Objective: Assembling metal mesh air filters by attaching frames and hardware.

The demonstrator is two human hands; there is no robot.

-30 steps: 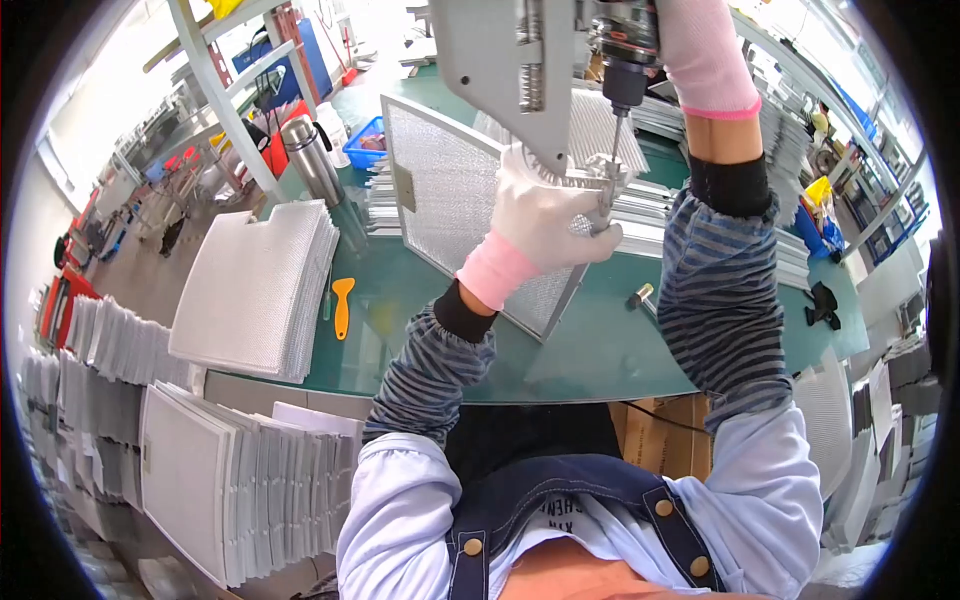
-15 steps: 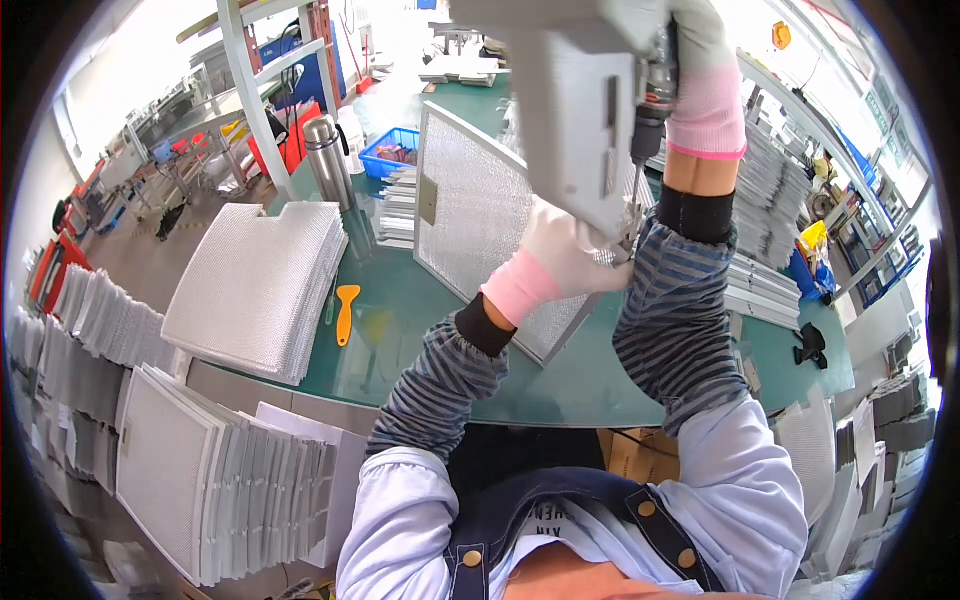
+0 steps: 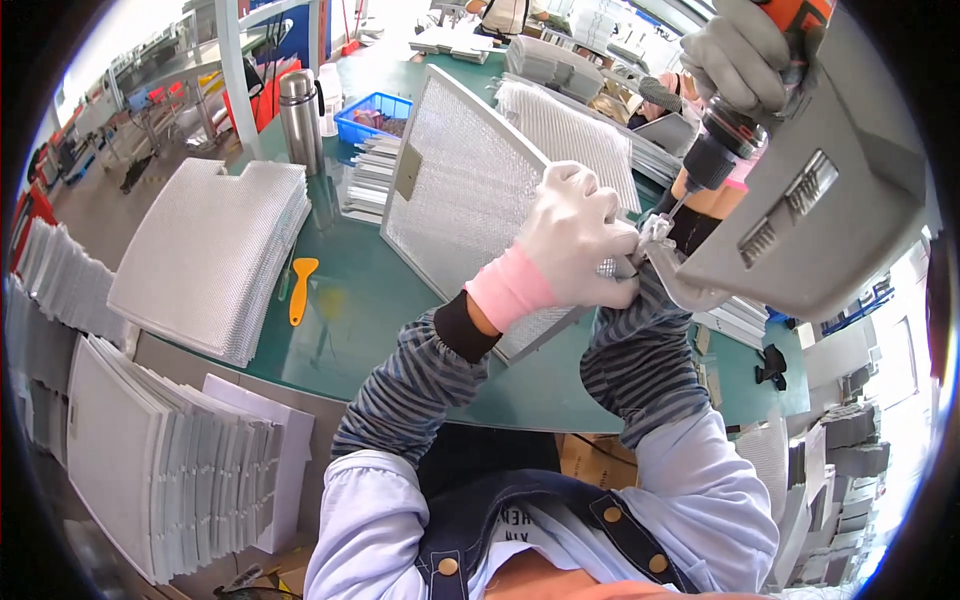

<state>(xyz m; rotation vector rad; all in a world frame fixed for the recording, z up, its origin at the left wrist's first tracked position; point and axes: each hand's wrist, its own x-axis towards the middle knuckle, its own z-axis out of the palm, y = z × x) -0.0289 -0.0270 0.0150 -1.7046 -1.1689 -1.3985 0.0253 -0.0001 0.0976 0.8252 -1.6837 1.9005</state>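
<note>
Keep left hand pinching small metal clip on framed silver mesh filter panel; hold orange-black power screwdriver, right hand wrapped tight, square.

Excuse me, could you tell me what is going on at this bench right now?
A person in white gloves is working on a framed metal mesh filter panel propped on the green table. The left hand pinches a small fitting at the panel's edge, while the right hand holds a power screwdriver with its tip down at that spot. A stack of mesh sheets and a yellow-handled tool lie alongside.
</note>
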